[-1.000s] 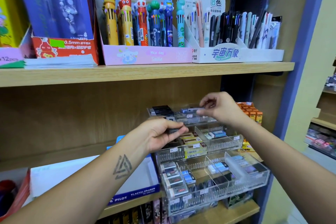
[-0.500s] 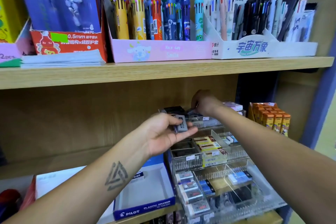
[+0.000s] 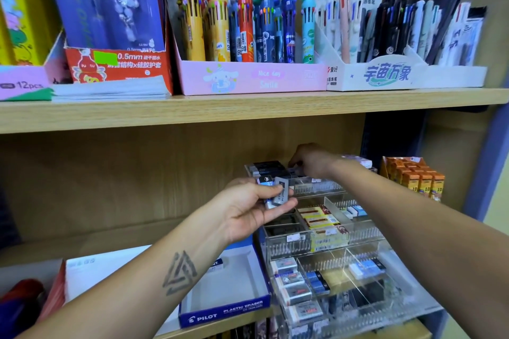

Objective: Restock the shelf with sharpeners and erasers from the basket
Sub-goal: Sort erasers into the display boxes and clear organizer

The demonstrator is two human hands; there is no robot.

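The left hand [image 3: 253,209], at centre frame, pinches a few wrapped erasers [image 3: 278,194] between thumb and curled fingers, holding them just left of the clear tiered rack [image 3: 366,237]. The right hand [image 3: 311,161] reaches to the rack's top rear tier, fingertips down among dark erasers there; whether it grips one cannot be told. The right forearm crosses above the middle tier, hiding part of it. Lower tiers at lower right hold white and blue erasers [image 3: 296,281] and yellow packs [image 3: 319,219]. An open Pilot box [image 3: 224,314] sits at lower centre, left of the rack. Orange boxes [image 3: 413,176] stand at right. On the upper shelf [image 3: 248,110], novelty pens [image 3: 242,25] fill a pink tray.
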